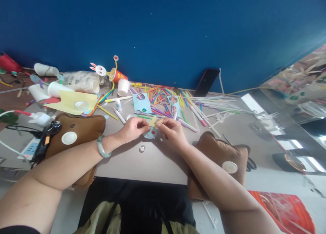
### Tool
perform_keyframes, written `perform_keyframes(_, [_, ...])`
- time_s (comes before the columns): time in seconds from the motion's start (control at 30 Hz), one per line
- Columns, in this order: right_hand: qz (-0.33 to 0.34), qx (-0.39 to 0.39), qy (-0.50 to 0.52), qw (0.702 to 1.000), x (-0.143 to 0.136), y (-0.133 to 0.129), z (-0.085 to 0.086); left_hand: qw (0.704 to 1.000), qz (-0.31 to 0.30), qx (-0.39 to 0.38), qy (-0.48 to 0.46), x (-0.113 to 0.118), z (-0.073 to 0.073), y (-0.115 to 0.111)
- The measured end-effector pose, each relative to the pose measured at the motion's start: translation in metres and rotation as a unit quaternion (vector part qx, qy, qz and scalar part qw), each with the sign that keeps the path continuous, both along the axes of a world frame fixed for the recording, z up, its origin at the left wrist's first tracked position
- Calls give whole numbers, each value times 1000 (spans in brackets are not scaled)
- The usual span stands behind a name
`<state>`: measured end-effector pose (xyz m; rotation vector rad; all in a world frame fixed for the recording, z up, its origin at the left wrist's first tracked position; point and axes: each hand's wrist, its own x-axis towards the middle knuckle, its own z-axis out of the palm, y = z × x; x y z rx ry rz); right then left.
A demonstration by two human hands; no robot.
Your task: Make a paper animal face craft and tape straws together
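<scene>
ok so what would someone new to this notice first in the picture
Probably the heap of bright colored sticks and straws spread across the far side of the table, against the deep blue wall. Next, the left hand and right hand meeting over small yellow pieces at the center, then the white rabbit face with orange-red ears beside the orange cup at the back left.

Grey table [122, 167] w/ straws [165, 100], paper cups [123, 87], blue paper pcs [141, 103], brown cushions [76, 133].
</scene>
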<state>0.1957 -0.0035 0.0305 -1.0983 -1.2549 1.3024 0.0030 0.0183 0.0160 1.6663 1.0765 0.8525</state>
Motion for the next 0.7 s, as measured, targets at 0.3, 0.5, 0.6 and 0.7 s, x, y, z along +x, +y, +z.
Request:
perform_keyframes(0.3, [12,1,-13,1000,-2,0,-6,1000,-21,-10,2,2,-3,-3])
perform_keyframes(0.5, [1,10,-16,1000,-3,0,-6,1000,-29,4,-1,2,-1,-3])
perform_keyframes(0.6, [-8,8,-17,1000,-3,-1,-5,999,-31,10,4,2,-1,-4])
perform_keyframes(0.7, [-14,3,-24,1000,-3,-1,-5,999,-32,16,15,2,0,-4])
